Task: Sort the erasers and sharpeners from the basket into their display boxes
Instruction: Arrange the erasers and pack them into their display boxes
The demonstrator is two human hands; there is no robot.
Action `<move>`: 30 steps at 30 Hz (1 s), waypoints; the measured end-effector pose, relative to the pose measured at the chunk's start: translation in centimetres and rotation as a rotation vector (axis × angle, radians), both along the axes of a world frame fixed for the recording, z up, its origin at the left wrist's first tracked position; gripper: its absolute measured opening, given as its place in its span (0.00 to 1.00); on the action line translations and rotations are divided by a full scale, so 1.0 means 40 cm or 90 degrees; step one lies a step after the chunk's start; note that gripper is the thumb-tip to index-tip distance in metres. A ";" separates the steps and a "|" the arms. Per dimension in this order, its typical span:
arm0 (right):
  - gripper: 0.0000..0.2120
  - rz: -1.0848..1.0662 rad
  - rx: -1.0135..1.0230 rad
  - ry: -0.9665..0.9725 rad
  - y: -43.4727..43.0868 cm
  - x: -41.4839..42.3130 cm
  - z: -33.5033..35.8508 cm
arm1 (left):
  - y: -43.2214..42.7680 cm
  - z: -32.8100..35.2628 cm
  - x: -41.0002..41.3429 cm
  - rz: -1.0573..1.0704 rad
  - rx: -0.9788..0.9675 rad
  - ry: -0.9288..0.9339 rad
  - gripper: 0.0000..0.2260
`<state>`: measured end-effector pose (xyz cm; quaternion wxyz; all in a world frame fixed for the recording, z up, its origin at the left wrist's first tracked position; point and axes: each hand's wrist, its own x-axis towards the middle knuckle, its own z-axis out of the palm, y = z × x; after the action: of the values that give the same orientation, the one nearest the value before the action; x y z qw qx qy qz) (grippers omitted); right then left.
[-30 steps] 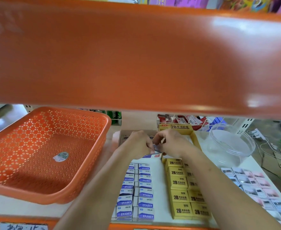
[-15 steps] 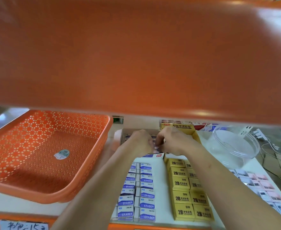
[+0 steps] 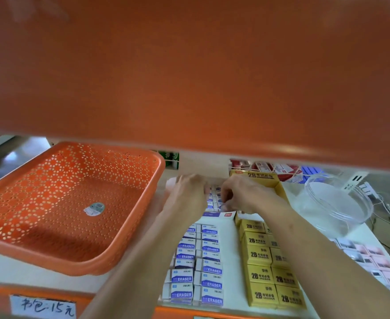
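Observation:
The orange perforated basket (image 3: 120,261) sits on the left of the shelf with only a sticker in it. At the back, both hands meet over the small display box (image 3: 219,214) of white and blue erasers (image 3: 213,196). My left hand (image 3: 189,194) curls over the box's left side and my right hand (image 3: 247,194) over its right, fingertips pinching the erasers inside. Motion blur hides the exact grip. Rows of white and blue erasers (image 3: 196,279) and yellow 2B erasers (image 3: 262,275) lie in front.
An orange upper shelf (image 3: 189,77) hangs low and blocks the top of the view. A yellow 2B display box (image 3: 279,192) stands behind my right hand. A clear plastic tub (image 3: 341,203) and rows of small pink and white packs (image 3: 373,259) lie to the right.
Both hands have stayed at the eraser box, shifting slightly apart. The view has dipped, so the upper shelf covers more of the scene.

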<state>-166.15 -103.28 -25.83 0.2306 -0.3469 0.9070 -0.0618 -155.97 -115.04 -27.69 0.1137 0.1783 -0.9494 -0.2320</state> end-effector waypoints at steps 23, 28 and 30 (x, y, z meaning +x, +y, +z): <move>0.13 0.119 -0.007 -0.083 0.062 0.248 0.071 | 0.031 0.084 0.283 -0.100 0.081 -0.203 0.09; 0.08 0.113 -0.016 -0.078 0.069 0.261 0.065 | 0.042 0.075 0.293 -0.087 0.081 -0.262 0.09; 0.07 0.114 -0.023 -0.081 0.074 0.267 0.063 | 0.046 0.073 0.295 -0.083 0.069 -0.263 0.08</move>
<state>-155.46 -100.31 -23.32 0.2858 -0.4262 0.8546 -0.0788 -144.15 -113.21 -24.77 -0.1082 0.1662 -0.9481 -0.2484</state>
